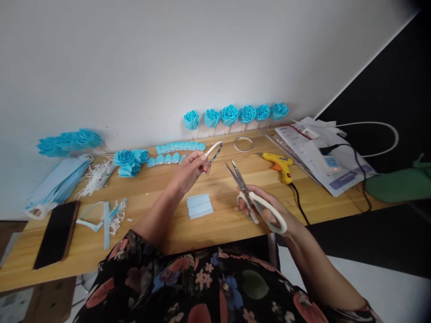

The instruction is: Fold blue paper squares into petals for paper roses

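My left hand [194,168] pinches a thin white ring [215,151] with blue markings on its inner side, which looks like a narrow tape roll. In my right hand [257,206] is a pair of scissors [247,195] with white handles, its blades slightly apart and pointing toward the far side. Between and below the hands, a light-blue pleated square of mask fabric [200,206] lies flat on the wooden table [161,188]. Beyond the scissors rests another thin ring [243,144]. Folded blue petals [167,159] lie in rows behind my left hand.
Several blue flowers on sticks [230,115] stand along the wall. More flowers [129,161], face masks [60,179], white ear loops [97,177], cut strips [107,224] and a phone [57,235] are left. A corded yellow glue gun [281,165] and papers [323,157] are right.
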Tool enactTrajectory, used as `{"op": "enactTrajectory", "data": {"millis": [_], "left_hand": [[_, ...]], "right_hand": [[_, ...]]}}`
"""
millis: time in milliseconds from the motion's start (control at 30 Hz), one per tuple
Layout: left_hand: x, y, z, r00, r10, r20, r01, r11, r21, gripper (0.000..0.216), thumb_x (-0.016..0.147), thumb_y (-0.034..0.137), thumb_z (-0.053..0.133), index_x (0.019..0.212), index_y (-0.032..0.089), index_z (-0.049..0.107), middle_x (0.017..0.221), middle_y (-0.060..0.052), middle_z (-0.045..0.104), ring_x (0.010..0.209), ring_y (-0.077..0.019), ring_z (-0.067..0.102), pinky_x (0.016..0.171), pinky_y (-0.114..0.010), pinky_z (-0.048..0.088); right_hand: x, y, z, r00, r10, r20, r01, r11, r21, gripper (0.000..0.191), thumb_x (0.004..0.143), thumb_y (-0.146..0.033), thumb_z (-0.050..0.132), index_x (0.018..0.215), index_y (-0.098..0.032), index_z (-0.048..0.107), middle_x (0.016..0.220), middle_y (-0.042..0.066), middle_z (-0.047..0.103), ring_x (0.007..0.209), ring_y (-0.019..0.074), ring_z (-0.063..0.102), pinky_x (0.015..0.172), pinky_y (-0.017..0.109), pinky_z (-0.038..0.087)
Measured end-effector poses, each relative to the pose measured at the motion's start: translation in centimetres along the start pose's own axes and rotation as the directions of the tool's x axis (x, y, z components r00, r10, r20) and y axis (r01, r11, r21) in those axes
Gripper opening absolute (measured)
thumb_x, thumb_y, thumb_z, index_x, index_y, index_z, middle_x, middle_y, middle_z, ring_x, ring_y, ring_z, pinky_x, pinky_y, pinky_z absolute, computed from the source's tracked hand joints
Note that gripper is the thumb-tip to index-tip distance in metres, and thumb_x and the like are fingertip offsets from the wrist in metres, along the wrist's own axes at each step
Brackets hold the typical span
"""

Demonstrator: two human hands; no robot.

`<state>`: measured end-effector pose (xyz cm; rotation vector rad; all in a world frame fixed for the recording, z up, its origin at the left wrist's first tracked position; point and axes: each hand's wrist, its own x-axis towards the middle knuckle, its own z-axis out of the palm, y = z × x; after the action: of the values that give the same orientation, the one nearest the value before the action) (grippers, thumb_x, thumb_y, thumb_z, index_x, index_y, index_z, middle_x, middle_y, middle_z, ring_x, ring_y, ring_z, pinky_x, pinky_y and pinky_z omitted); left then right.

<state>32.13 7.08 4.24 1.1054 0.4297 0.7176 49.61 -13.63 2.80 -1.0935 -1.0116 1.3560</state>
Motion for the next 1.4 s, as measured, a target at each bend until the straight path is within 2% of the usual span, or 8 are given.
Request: {"op": "enactTrajectory", "data": {"millis": [100,267,500,700,833,967,1233,1400], "left_hand": [[-0.2,0.1,-0.2,1.0,-0.013,0.02,0.013,1.0,-0.011,0.043,0.085,0.052,0.072,0.071,0.019,0.048,0.059,0.003,0.05,0.061,-0.011,0.055,0.062,-0.026,0.045],[-0.2,0.0,-0.1,0.998,-0.017,0.065,0.019,0.999,-0.031,0.048,0.083,0.061,0.07,0.072,0.018,0.053,0.058,0.003,0.051,0.06,-0.0114,0.054,0.062,-0.026,0.045],[-0.2,-0.6,0.0,0.995,-0.039,0.095,0.037,0.999,0.024,0.049,0.087,0.06,0.066,0.068,0.018,0.052,0.061,0.0,0.053,0.063,-0.0123,0.053,0.065,-0.029,0.045],[-0.4,-1.6,-0.1,0.983,-0.073,0.166,0.055,0.992,0.113,0.052,0.079,0.065,0.071,0.07,0.016,0.059,0.068,-0.002,0.059,0.069,-0.0141,0.058,0.07,-0.03,0.045],[-0.5,-2.4,-0.3,0.979,-0.063,0.193,0.024,0.98,0.197,0.048,0.081,0.062,0.071,0.071,0.016,0.063,0.071,-0.003,0.063,0.07,-0.0137,0.056,0.073,-0.03,0.044],[-0.5,-2.7,-0.5,0.974,-0.028,0.225,-0.037,0.959,0.28,0.042,0.086,0.056,0.068,0.07,0.017,0.066,0.071,-0.003,0.064,0.069,-0.0131,0.054,0.072,-0.029,0.041],[-0.6,-1.7,-0.9,0.955,-0.076,0.286,-0.029,0.939,0.343,0.033,0.086,0.048,0.069,0.077,0.017,0.071,0.077,-0.003,0.063,0.078,-0.0158,0.055,0.077,-0.03,0.04],[-0.3,-2.0,-0.5,0.987,-0.073,0.142,0.022,0.943,0.331,0.028,0.08,0.044,0.074,0.082,0.017,0.075,0.069,0.0,0.059,0.068,-0.013,0.051,0.07,-0.028,0.04]], "right_hand": [[1.1,0.0,0.4,0.995,-0.028,0.095,0.024,0.999,0.037,0.078,0.073,-0.071,0.073,0.131,-0.022,0.055,0.095,0.007,0.064,0.077,0.0173,0.055,0.078,0.035,0.051],[2.5,-0.8,1.1,0.985,-0.035,0.167,0.025,0.998,0.064,0.076,0.075,-0.071,0.072,0.129,-0.021,0.055,0.095,0.006,0.063,0.077,0.0154,0.053,0.075,0.032,0.05],[3.8,-0.7,1.3,0.983,0.001,0.182,-0.025,0.991,0.131,0.072,0.074,-0.071,0.074,0.122,-0.019,0.058,0.092,0.004,0.062,0.073,0.0135,0.055,0.081,0.034,0.052],[4.8,-0.2,1.4,0.984,-0.025,0.176,-0.013,0.978,0.207,0.06,0.08,-0.066,0.072,0.119,-0.021,0.061,0.089,0.003,0.063,0.069,0.0126,0.056,0.083,0.036,0.055],[5.1,0.1,1.6,0.986,-0.009,0.165,-0.036,0.963,0.267,0.059,0.08,-0.066,0.071,0.116,-0.021,0.062,0.083,0.002,0.063,0.065,0.0124,0.055,0.068,0.03,0.056],[5.0,0.5,1.8,0.984,0.022,0.179,-0.084,0.934,0.347,0.05,0.086,-0.061,0.067,0.116,-0.021,0.063,0.077,0.001,0.061,0.056,0.0101,0.051,0.048,0.021,0.045],[4.5,0.1,2.1,0.993,0.045,0.106,-0.081,0.926,0.368,0.053,0.082,-0.061,0.071,0.112,-0.018,0.062,0.07,-0.002,0.059,0.045,0.0062,0.042,0.039,0.019,0.031],[3.8,0.0,3.0,0.993,0.057,0.107,-0.085,0.958,0.274,0.054,0.08,-0.056,0.076,0.113,-0.017,0.061,0.071,-0.002,0.06,0.045,0.0055,0.044,0.038,0.018,0.031]]}}
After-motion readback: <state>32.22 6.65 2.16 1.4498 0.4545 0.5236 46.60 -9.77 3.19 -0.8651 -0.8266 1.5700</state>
